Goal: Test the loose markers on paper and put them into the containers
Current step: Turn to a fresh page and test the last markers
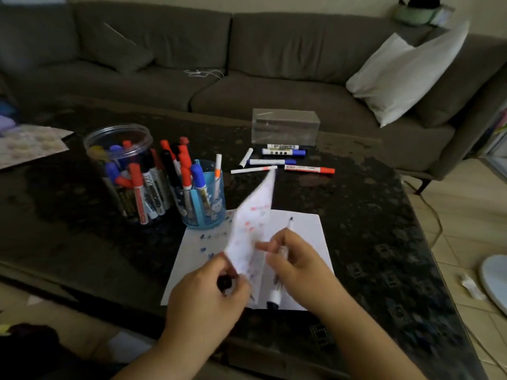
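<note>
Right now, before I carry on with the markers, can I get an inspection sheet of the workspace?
Surface: dark patterned table.
Job's things: white paper, its marked top sheet lifted; clear jar and blue cup holding markers; five loose markers beyond the paper.
Clutter: clear box; a sheet at the table's left edge.
Hands: left hand pinches the lifted sheet and holds a black cap; right hand holds an uncapped marker.
Cables: white cord on the sofa; one on the floor, right.
Surroundings: grey sofa, white pillow.
</note>
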